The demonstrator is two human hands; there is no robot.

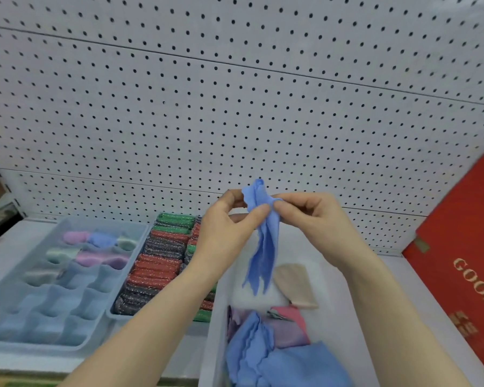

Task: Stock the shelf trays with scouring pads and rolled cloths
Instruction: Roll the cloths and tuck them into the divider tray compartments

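A blue cloth (264, 247) hangs in the air above the white bin (215, 317). My left hand (227, 233) and my right hand (310, 216) both pinch its gathered top end, and its loose tail drops down between them. The bin holds more loose cloths (280, 344) in blue, pink, purple and beige. On the left, a pale blue divided tray (118, 280) holds several rolled cloths (95, 248) in its far cells. Between that tray and the bin, a tray of scouring pads (157, 263) shows rows of red, green and dark glittery pads.
A white pegboard wall (235, 107) rises behind the shelf. A red box (464, 263) with gold lettering leans at the right. The near cells of the divided tray hold nothing. The shelf edge runs along the bottom left.
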